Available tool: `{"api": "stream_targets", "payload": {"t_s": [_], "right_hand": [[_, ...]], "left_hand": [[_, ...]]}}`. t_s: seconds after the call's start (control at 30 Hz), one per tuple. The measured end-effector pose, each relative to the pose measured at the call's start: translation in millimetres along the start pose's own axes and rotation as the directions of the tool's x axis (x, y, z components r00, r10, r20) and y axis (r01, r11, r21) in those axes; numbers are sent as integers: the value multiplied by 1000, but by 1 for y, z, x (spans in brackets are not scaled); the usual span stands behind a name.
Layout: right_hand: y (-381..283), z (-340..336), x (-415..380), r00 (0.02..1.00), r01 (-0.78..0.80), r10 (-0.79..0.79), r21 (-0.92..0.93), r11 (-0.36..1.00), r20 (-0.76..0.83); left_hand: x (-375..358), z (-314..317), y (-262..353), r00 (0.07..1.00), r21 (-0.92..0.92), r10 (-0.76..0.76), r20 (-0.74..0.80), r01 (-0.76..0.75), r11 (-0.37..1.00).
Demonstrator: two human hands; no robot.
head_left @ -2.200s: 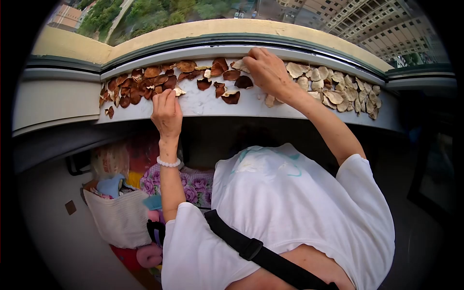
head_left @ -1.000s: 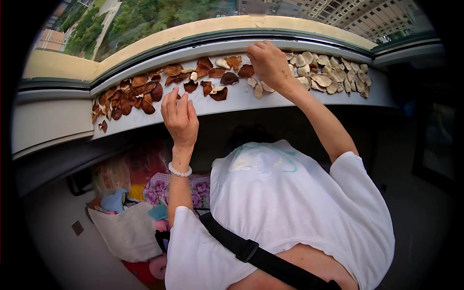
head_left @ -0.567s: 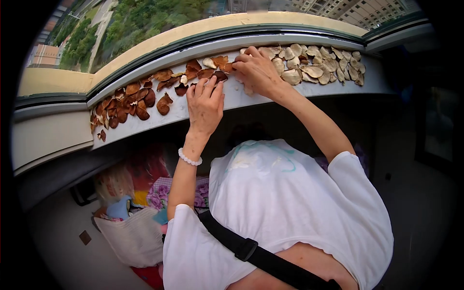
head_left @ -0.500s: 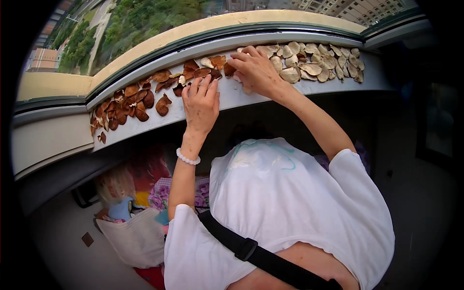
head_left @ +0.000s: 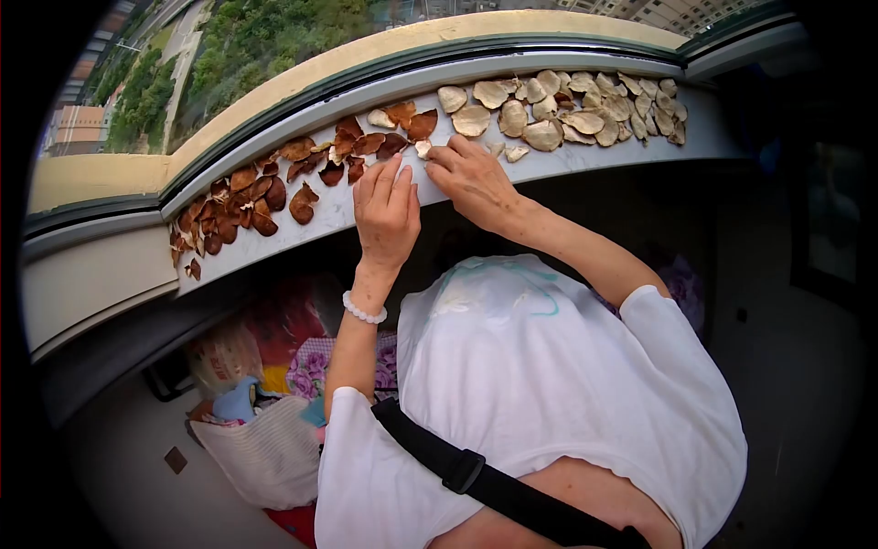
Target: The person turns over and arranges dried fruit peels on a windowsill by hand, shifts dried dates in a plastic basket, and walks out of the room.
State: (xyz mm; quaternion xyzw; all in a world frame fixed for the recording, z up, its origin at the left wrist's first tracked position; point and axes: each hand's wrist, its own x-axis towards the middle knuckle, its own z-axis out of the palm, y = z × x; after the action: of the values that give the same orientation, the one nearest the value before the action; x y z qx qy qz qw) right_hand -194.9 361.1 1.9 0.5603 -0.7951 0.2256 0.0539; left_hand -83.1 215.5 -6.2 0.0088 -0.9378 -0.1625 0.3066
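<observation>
My left hand [head_left: 388,215] is over the sill's front edge, palm down, fingers stretched forward. Its fingertips are beside a dark brown slice [head_left: 391,145], and nothing shows in its grasp. To its right, my right hand [head_left: 474,183] reaches in with fingers bent and apart. A small pale piece [head_left: 422,148] lies at its fingertips. Brown dried slices [head_left: 263,218] cover the left part of the sill. Pale dried slices [head_left: 543,134] are laid over the right part, with small pale bits [head_left: 516,154] just beyond my right hand.
The marble sill [head_left: 343,209] curves along the window frame [head_left: 311,102]. Below it at the left are a white ribbed cloth or bag [head_left: 261,457], plastic bags [head_left: 227,355] and purple floral fabric [head_left: 311,366]. A dark framed object stands at the right.
My right hand has moved back and slightly down from the pale slices, uncovering several of them and the small pale piece. My left hand has shifted slightly right, and the view has moved a little.
</observation>
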Motion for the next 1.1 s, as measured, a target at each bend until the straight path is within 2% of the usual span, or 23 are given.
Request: {"api": "stream_targets", "payload": {"t_s": [0.03, 0.1, 0.17, 0.23, 0.37, 0.43, 0.5, 0.6, 0.7, 0.77, 0.83, 0.9, 1.03, 1.1], "right_hand": [[2, 1, 0, 1000, 1, -1, 1, 1000, 1], [8, 2, -3, 997, 39, -26, 169, 985, -79], [13, -1, -7, 994, 18, -1, 156, 988, -110], [14, -9, -9, 980, -103, 127, 151, 983, -152], [10, -9, -9, 983, -171, 178, 121, 978, -48], [11, -7, -5, 975, -221, 222, 109, 969, -3], [10, -10, 0, 965, -260, 257, 103, 960, 43], [10, -20, 6, 927, -375, 361, 218, 901, 102], [16, -12, 4, 936, -352, 349, 117, 929, 47], [17, -5, -3, 951, -310, 309, 131, 942, 31], [16, -6, -8, 963, -268, 269, 141, 953, 12], [12, -12, -13, 984, -106, 125, 147, 983, -125], [10, -15, 2, 968, -105, 133, 137, 985, -214], [11, -7, 18, 963, -119, 131, 66, 991, -234]], "left_hand": [[0, 3, 3, 1000, 1, -1, 0, 1, 1000], [2, 10, 8, 1000, -48, -13, 2, 13, 999], [7, 13, 10, 1000, -55, 3, 5, -3, 998], [15, 11, 13, 1000, -56, -7, 8, 8, 998], [23, 7, 20, 998, -88, -22, 66, 28, 996], [24, 7, 27, 984, -27, -63, 166, 69, 997], [23, 12, 26, 984, -9, -85, 156, 88, 996], [22, 12, 27, 983, -16, -125, 137, 128, 992], [18, 12, 22, 982, -5, -146, 119, 148, 989], [13, 11, 15, 982, 29, -150, 117, 147, 989], [13, 11, 8, 994, 37, -57, 92, 54, 998], [11, 8, 5, 995, 36, -30, 95, 27, 999], [5, 4, 7, 997, 17, -14, 80, 13, 1000], [5, 5, 7, 998, 4, -28, 56, 28, 1000]]}}
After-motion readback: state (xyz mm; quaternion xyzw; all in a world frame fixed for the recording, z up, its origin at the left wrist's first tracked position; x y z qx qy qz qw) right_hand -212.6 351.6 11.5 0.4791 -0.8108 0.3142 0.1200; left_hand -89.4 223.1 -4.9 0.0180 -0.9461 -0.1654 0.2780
